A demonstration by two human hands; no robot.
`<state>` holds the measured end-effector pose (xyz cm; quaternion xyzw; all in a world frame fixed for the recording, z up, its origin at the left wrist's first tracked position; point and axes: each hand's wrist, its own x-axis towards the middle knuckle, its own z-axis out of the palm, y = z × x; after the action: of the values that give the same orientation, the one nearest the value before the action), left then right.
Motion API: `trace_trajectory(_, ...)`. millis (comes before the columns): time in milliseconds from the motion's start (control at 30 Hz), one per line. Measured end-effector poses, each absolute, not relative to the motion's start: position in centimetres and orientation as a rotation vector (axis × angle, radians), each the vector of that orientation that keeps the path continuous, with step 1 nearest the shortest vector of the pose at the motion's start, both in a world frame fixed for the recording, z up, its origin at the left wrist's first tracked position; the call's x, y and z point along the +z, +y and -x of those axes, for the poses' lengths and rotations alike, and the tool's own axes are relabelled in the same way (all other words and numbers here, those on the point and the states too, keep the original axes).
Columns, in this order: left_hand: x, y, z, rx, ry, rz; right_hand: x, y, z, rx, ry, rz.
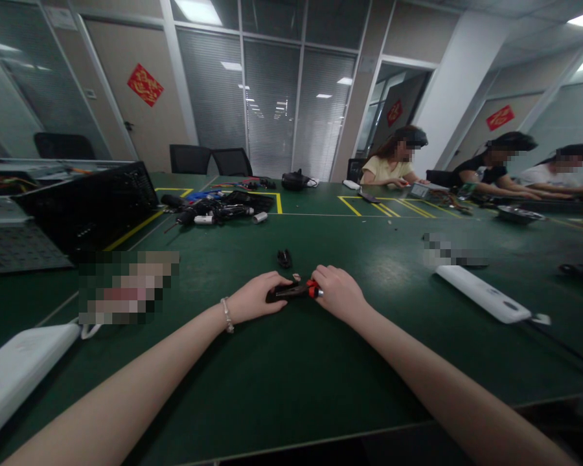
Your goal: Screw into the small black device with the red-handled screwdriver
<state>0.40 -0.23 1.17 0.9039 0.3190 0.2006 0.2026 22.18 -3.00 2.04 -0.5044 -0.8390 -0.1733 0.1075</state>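
Note:
Above the green table, both my hands hold a dark elongated tool with a red-and-black part and a silvery tip at its right. Its exact kind is unclear. My left hand, with a bracelet at the wrist, pinches the black end between thumb and fingers. At the red end, my right hand has its fingers curled over the tool; its thumb is hidden. Just beyond the tool lies a small pale piece, too small to name. A bundled black cable rests farther out.
An open computer case stands at left, near a white power bank. Another white power bank lies at right. Black tools and cables are piled at the back left. Several people sit at the far right.

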Motion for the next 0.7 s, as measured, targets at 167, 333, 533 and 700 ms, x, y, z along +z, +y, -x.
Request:
trace_trajectory(167, 1.30, -0.30, -0.39, 0.551, 0.895, -2.513, 2.13, -2.99, -22.18, -0.547, -2.482, 1.466)
trace_trajectory(333, 1.42, -0.43, -0.39, 0.546, 0.892, -2.516, 2.04, -2.93, -22.19, -0.498, -2.470, 1.495)
trace_trajectory(533, 1.30, -0.34, -0.42, 0.549, 0.890, -2.531, 1.98, -2.92, -22.20, -0.528, -2.478, 1.492)
trace_trajectory(700, 1.23, -0.32, -0.43, 0.557, 0.881, -2.528, 1.89, -2.88, -22.28, -0.569, -2.485, 1.471)
